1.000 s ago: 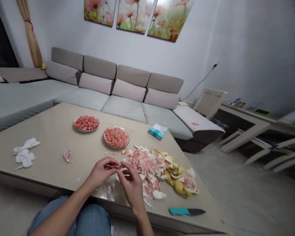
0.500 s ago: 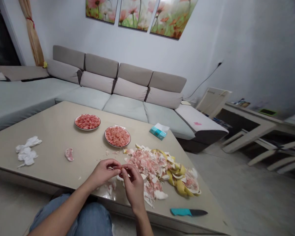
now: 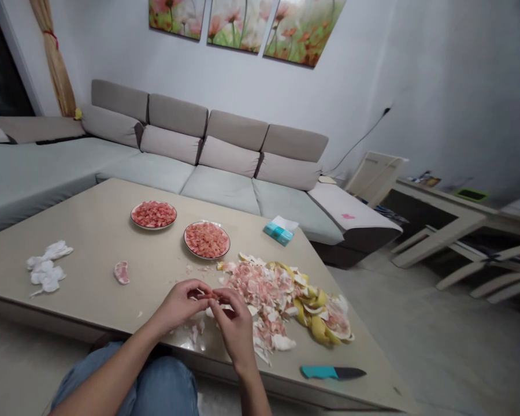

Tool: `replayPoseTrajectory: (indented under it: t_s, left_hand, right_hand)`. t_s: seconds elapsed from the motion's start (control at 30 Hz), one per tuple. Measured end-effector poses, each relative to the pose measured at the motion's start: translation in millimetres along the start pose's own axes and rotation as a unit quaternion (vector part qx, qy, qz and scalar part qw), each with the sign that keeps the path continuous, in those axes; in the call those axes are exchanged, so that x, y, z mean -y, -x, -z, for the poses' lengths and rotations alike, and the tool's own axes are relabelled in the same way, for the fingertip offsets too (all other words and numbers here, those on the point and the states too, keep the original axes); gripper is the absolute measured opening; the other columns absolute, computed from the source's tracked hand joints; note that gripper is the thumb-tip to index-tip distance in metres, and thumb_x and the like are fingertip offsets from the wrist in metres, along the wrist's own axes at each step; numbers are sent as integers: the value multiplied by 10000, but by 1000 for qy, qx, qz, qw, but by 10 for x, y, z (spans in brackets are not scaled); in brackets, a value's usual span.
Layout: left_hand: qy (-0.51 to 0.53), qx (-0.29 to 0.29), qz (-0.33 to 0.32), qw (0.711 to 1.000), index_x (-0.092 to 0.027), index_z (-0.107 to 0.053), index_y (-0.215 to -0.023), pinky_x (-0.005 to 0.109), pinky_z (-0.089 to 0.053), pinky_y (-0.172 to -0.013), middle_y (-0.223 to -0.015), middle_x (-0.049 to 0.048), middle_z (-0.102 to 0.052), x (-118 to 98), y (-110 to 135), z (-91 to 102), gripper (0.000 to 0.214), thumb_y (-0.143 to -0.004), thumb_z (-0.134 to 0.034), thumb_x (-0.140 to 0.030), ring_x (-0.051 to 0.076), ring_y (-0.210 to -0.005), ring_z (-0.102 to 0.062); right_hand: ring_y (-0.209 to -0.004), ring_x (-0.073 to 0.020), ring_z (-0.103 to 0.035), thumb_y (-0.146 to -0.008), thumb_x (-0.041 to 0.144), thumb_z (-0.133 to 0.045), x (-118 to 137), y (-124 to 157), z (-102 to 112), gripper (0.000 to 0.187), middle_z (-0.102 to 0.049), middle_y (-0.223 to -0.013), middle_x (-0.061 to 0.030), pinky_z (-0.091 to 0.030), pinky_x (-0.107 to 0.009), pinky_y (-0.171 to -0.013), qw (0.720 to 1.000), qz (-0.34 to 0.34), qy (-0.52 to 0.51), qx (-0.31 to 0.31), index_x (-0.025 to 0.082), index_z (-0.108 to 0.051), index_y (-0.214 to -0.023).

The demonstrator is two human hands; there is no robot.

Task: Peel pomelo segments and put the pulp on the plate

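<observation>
My left hand (image 3: 179, 305) and my right hand (image 3: 234, 326) meet over the near edge of the beige table (image 3: 91, 225), fingertips pinched together on a small piece of pink pomelo (image 3: 211, 298). Right of my hands lies a heap of pink-and-white membrane scraps (image 3: 264, 294) with yellow peel (image 3: 316, 315). Two plates of peeled pink flesh stand farther back, one (image 3: 153, 214) on the left and one (image 3: 207, 240) nearer the heap. A single unpeeled segment (image 3: 122, 272) lies to the left.
A knife with a teal handle (image 3: 333, 372) lies at the table's near right edge. Crumpled white tissues (image 3: 47, 267) sit at the left, a blue tissue pack (image 3: 277, 232) at the far edge. A grey sofa (image 3: 225, 167) stands behind the table.
My hands have stayed at the same spot, the fingers only shifting slightly on the small piece. The camera view has drifted a little.
</observation>
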State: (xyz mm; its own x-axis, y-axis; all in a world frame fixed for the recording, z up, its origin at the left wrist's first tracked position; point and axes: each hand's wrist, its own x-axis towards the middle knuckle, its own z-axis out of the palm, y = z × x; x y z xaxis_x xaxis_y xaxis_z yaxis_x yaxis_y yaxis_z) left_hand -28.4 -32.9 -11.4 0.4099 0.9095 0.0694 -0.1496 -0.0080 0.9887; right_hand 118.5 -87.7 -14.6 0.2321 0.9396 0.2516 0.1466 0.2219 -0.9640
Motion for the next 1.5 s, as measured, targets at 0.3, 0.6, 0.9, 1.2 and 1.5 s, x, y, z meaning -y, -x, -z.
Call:
replayPoseTrajectory:
  t_s: [0.3,0.6,0.9,1.2,1.5]
  left_hand:
    - [62,9,33,997,-144,-709,-836,317,-517,-738,-823,58,-705,-2,-4,-10,233,-658,-799,-264,197,-785,-649]
    - [107,10,51,993,-145,-692,-855,304,-518,-750,-838,49,-700,22,-6,-27,281,-645,-818,-282,179,-786,-653]
    - [64,9,25,998,-144,-707,-846,286,-477,-776,-832,49,-684,-55,7,33,208,-674,-788,-230,182,-826,-620]
    - [52,19,27,998,-172,-636,-905,275,-472,-765,-886,20,-629,15,17,-4,269,-684,-779,-227,159,-827,-606]
    - [65,52,55,995,-148,-600,-813,264,-480,-672,-735,-3,-628,-31,19,-35,240,-696,-760,-283,139,-686,-612]
  right_hand:
    - [-460,-81,-419,-783,471,-697,-240,-2,5,317,-589,-673,6,-328,-183,-388,988,-88,-128,-22,195,-706,-938]
    - [-515,-101,-414,-764,527,-688,-197,-22,-80,332,-483,-644,23,-367,-184,-415,969,-124,-213,-18,208,-668,-854]
    - [-498,-114,-484,-757,396,-738,-110,29,8,258,-579,-626,21,-396,-203,-429,994,-74,-77,-2,207,-686,-925]
    - [-848,-210,-609,-833,286,-666,42,106,-18,68,-656,-925,-59,-525,-270,-643,999,28,17,-3,238,-709,-855]
    - [-679,-155,-647,-709,335,-800,-188,109,-26,223,-708,-779,-18,-541,-271,-664,961,-145,-235,8,196,-707,-857]
